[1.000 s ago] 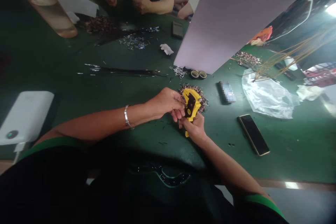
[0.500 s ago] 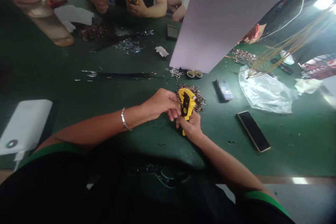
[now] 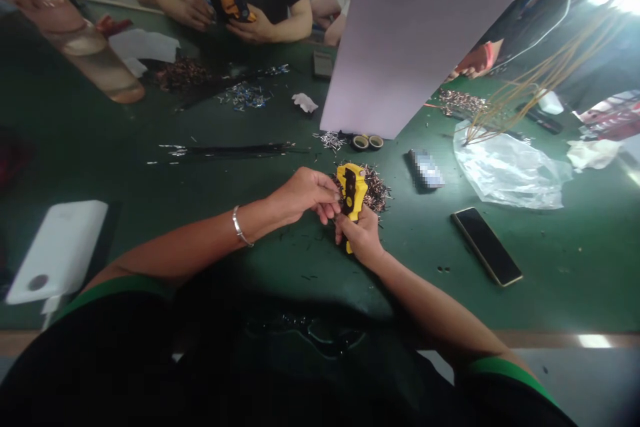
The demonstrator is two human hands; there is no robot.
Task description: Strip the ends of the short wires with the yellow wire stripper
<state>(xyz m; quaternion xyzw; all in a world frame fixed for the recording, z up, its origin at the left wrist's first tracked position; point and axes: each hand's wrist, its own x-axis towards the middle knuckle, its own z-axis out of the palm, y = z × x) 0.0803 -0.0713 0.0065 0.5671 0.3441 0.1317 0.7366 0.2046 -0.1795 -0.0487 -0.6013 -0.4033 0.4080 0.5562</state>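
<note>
My right hand (image 3: 364,233) is wrapped round the handle of a yellow and black wire stripper (image 3: 352,188), held upright over the green table. Close to the tool's jaws on the left, my left hand (image 3: 320,195) has thumb and fingers pinched together; what lies between them is too small to make out. Behind and right of the stripper spreads a heap of short dark and copper-coloured wire bits (image 3: 378,188). A bundle of thin black wires (image 3: 235,151) lies farther left, some with bare, silvery ends.
Two tape rolls (image 3: 367,142) and small silvery pieces (image 3: 331,140) lie by a tall pale panel (image 3: 385,40). At right are a phone (image 3: 486,245), a plastic bag (image 3: 510,170) and yellowish wires; at left, a white power bank (image 3: 60,250). Across the table a person holds an orange tool (image 3: 237,4).
The view has shifted slightly. My hands and the stripper keep nearly the same pose, with the left fingers still by the jaws. The person opposite has lowered the orange tool a little.
</note>
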